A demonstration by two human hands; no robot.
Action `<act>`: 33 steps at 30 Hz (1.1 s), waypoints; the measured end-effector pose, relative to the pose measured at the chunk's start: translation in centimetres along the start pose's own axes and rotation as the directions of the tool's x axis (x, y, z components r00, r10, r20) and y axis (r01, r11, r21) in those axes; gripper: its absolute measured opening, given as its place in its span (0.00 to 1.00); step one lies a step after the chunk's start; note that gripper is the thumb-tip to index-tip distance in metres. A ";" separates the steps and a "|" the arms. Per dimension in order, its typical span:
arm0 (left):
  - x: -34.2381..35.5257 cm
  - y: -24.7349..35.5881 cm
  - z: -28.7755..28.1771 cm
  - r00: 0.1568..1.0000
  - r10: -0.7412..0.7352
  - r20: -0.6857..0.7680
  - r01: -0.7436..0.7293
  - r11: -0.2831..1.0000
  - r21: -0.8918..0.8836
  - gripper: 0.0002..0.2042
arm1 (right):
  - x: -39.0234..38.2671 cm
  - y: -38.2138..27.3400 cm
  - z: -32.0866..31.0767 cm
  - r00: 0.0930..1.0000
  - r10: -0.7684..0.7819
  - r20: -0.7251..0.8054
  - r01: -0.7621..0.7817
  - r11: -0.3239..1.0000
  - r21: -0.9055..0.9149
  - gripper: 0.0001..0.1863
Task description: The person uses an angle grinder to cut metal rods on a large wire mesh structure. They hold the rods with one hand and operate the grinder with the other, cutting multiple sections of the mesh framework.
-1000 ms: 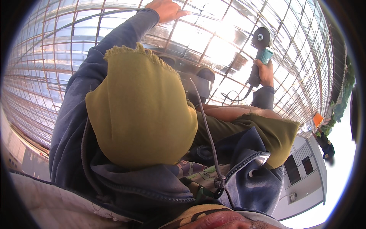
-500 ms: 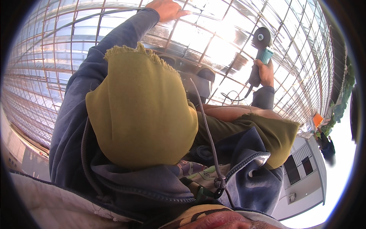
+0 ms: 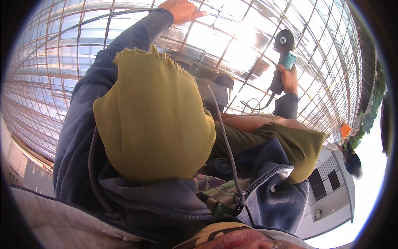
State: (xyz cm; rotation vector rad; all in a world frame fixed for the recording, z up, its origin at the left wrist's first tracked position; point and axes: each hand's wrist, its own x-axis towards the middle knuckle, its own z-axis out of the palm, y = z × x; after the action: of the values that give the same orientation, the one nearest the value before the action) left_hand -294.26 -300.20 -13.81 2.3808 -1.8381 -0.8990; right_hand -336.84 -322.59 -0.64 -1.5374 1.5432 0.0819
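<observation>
My right hand [image 3: 290,79] is wrapped around the dark body of an angle grinder [image 3: 287,61] with a teal head. Its round dark cutting disc [image 3: 285,40] points away from me, above the rebar mesh. A black power cord [image 3: 265,106] loops from its rear end. At the top edge, my left hand [image 3: 181,10] is closed around a long thin steel bar [image 3: 89,21] that lies over the mesh, thumb stretched along it. Part of that hand is cut off by the frame, and whether the disc is spinning I cannot tell.
A grid of rusty rebar [image 3: 224,52] spreads around me over shiny, reflective sheeting. My dark shoe [image 3: 224,79] shows below, partly hidden by olive cloth [image 3: 153,124] hanging in front. At the far right are another person [image 3: 352,162], an orange object [image 3: 345,130] and a white building [image 3: 333,207].
Both my hands and the grinder hold their places. The distant person at the far right has shifted slightly.
</observation>
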 end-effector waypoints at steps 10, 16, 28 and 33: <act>-0.1 0.3 -0.7 1.000 0.002 0.018 -0.002 1.000 0.004 0.40 | 0.1 0.1 0.0 1.000 0.008 0.010 -0.008 1.000 0.015 0.22; -0.1 0.3 -0.6 1.000 -0.009 0.019 0.009 1.000 -0.004 0.40 | 0.3 0.2 0.0 1.000 -0.001 0.005 0.001 1.000 -0.004 0.19; -0.3 0.4 -0.9 1.000 -0.009 0.014 0.009 1.000 -0.008 0.40 | 0.0 1.1 0.0 0.999 -0.028 -0.019 0.029 0.999 0.030 0.20; -0.7 0.9 -1.8 1.000 0.015 -0.019 -0.015 1.000 0.012 0.38 | -2.1 1.5 -1.0 0.999 -0.034 -0.030 0.040 0.973 0.227 0.20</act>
State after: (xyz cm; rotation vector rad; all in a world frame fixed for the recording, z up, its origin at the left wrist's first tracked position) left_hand -294.39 -300.43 -11.71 2.3703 -1.8579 -0.8639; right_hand -339.04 -321.30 0.47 -1.3893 1.4883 -0.1327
